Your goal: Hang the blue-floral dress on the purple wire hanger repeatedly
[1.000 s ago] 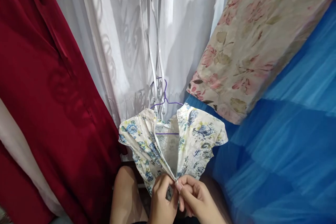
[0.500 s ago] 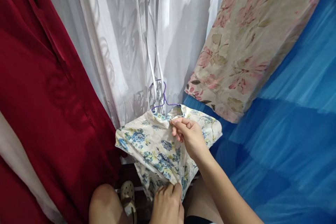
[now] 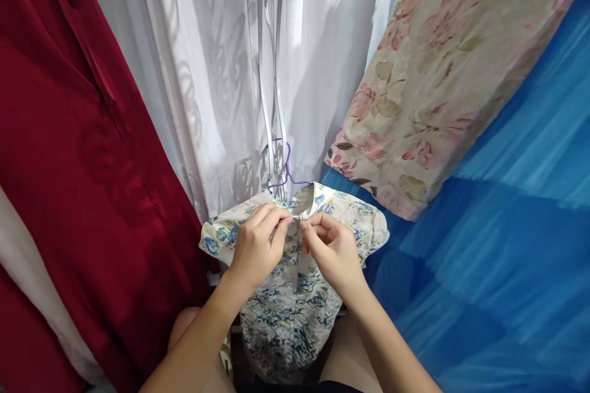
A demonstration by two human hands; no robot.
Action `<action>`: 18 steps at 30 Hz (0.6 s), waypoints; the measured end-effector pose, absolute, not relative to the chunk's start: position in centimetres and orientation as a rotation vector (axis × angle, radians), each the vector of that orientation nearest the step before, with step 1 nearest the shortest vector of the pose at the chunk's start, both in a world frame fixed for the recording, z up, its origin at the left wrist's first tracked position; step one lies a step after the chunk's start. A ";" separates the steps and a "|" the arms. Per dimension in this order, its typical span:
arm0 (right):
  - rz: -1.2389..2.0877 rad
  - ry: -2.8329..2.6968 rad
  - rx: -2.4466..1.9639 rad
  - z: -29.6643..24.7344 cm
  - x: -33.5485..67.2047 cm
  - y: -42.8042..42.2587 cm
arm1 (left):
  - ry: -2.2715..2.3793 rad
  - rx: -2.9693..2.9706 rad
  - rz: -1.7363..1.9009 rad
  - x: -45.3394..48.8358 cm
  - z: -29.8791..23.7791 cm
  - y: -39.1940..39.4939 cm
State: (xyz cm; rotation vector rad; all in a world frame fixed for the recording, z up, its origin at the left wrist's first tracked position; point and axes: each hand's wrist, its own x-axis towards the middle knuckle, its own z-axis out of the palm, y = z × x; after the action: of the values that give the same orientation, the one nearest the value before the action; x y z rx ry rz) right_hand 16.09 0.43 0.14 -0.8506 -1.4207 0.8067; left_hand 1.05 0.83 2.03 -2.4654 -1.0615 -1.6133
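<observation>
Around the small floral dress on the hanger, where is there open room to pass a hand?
Right of the floral dress, over the blue fabric below the pink-flowered cloth. Crowded: both hands, left and right, at the neckline; red garment alongside.

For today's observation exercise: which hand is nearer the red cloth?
Left. The left hand is on the blouse beside the red cloth; the right hand is farther off.
</observation>
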 end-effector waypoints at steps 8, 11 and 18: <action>0.802 -1.548 -0.998 -4.2 16.2 0.8 | -1.367 -1.748 -2.154 -7.1 1.7 4.1; 0.884 -1.596 -0.999 -4.9 15.7 -0.6 | -1.531 -1.487 -2.516 -11.1 -2.2 6.8; 0.948 -1.463 -1.045 -7.9 18.0 -0.6 | -2.114 -1.719 -2.956 -6.2 -13.3 6.0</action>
State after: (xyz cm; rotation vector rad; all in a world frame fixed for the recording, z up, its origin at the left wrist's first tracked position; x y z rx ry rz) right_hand 17.99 -0.59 -7.92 -1.0452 -1.4628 0.9477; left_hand -6.24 5.98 -13.32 -1.7185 -2.1141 -2.9555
